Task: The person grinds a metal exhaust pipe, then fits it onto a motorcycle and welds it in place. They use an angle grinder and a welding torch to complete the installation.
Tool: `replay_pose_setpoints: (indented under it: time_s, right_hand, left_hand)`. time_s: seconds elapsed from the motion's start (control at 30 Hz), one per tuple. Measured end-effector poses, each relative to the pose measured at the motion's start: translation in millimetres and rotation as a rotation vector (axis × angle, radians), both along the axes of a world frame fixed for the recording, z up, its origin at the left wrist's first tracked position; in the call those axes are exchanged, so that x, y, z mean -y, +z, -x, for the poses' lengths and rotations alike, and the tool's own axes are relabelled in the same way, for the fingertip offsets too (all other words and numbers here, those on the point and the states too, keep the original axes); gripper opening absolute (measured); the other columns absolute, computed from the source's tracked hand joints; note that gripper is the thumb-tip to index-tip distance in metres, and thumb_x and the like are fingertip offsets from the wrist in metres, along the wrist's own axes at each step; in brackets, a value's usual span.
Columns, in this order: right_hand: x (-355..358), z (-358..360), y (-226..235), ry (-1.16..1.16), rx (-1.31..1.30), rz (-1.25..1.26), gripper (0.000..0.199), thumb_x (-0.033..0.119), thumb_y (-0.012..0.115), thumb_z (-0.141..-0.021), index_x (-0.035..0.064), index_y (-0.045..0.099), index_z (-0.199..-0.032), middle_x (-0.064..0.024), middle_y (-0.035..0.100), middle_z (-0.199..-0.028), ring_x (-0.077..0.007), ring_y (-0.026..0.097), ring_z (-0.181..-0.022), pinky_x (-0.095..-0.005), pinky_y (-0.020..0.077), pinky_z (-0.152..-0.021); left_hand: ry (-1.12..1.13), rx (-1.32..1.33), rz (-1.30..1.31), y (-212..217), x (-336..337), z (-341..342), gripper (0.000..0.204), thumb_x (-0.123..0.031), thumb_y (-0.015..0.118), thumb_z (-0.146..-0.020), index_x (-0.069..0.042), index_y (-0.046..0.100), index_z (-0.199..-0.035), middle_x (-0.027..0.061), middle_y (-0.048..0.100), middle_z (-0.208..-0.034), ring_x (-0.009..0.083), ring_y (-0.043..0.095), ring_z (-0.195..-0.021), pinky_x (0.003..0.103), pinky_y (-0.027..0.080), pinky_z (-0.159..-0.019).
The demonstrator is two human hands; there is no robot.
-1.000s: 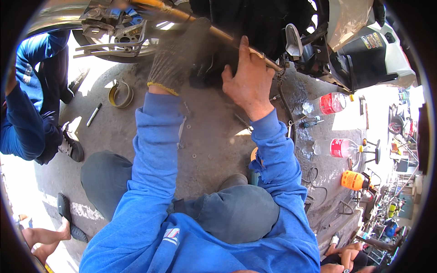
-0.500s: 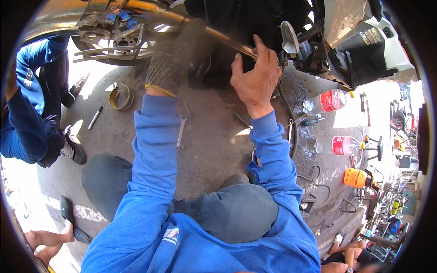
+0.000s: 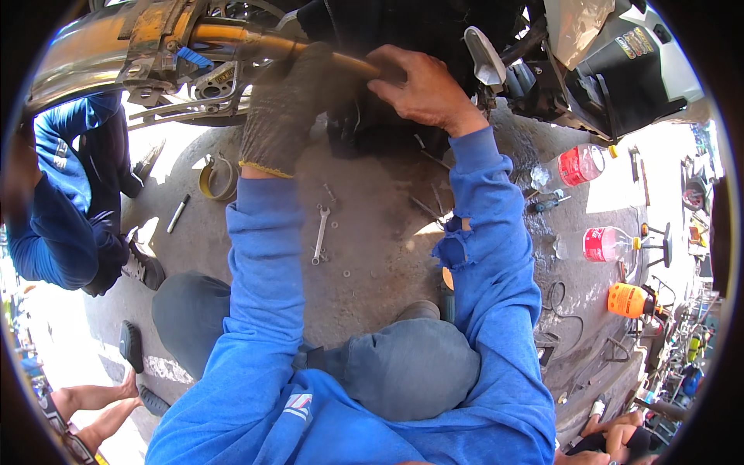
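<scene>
Pinched the end of a brown pipe (image 3: pixel 267 44) between narrowed thumb and fingers of the bare right hand (image 3: pixel 430 89). Laid the gloved left hand (image 3: pixel 285 108) across the pipe, left of those fingers; could not tell the gloved fingers wide from narrow, for blur. Saw a wrench (image 3: pixel 321 234) on the floor (image 3: pixel 372 198), below both hands' fingers, and a bottle (image 3: pixel 577 165) well to their right.

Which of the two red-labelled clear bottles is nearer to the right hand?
The upper bottle in the picture; the lower bottle is farther from the right hand, nearer the orange sprayer.
</scene>
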State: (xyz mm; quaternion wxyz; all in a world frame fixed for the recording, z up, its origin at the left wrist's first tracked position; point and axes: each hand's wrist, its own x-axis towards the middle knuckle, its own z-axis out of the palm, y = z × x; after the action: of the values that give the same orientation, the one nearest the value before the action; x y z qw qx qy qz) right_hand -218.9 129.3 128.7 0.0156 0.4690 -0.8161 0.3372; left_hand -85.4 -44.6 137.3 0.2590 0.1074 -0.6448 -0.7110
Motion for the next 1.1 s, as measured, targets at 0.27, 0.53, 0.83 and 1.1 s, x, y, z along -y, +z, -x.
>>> replay_pose_setpoints:
  time_s: [0.27, 0.53, 0.83, 1.1]
  right_hand:
    - [9.2, -6.7, -12.8, -0.008, -0.170, 0.174, 0.040, 0.032, 0.072, -0.083, 0.0109, 0.067, -0.116, -0.0131, 0.073, -0.106, -0.0340, 0.068, -0.102, -0.0468, 0.0421, -0.094]
    - [18.4, -1.9, -7.4, -0.041, -0.099, -0.004, 0.049, 0.038, 0.075, -0.080, 0.0097, 0.065, -0.119, -0.0141, 0.073, -0.105, -0.0349, 0.068, -0.102, -0.0483, 0.0431, -0.093]
    - [6.0, -8.3, -3.7, -0.037, -0.096, 0.031, 0.065, 0.036, 0.081, -0.075, 0.0126, 0.059, -0.131, -0.0120, 0.072, -0.114, -0.0323, 0.066, -0.112, -0.0454, 0.0414, -0.100]
    - [13.6, -5.8, -40.3, -0.120, -0.533, 0.361, 0.046, 0.031, 0.083, -0.077, 0.0156, 0.066, -0.118, -0.0011, 0.070, -0.110, -0.0211, 0.067, -0.102, -0.0372, 0.0442, -0.093]
  left_hand:
    - [0.002, 0.017, -0.102, -3.9, 2.7, 1.9, 0.036, -0.017, 0.073, -0.092, 0.002, 0.060, -0.120, 0.0192, 0.072, -0.107, 0.0305, 0.074, -0.093, 0.038, 0.063, -0.080]
    - [-0.010, 0.004, -0.143, 0.5, -1.3, -0.6, 0.036, -0.017, 0.074, -0.092, 0.001, 0.060, -0.120, 0.0179, 0.072, -0.105, 0.0300, 0.074, -0.092, 0.040, 0.063, -0.079]
    - [0.001, -0.021, -0.082, -4.6, 1.3, 4.2, 0.036, -0.019, 0.072, -0.094, 0.000, 0.059, -0.121, 0.0183, 0.071, -0.106, 0.0296, 0.074, -0.091, 0.040, 0.064, -0.079]
    - [0.028, -0.052, 0.012, -4.8, -11.5, 2.2, 0.032, -0.022, 0.070, -0.096, 0.000, 0.061, -0.116, 0.0141, 0.070, -0.103, 0.0237, 0.070, -0.092, 0.035, 0.059, -0.076]
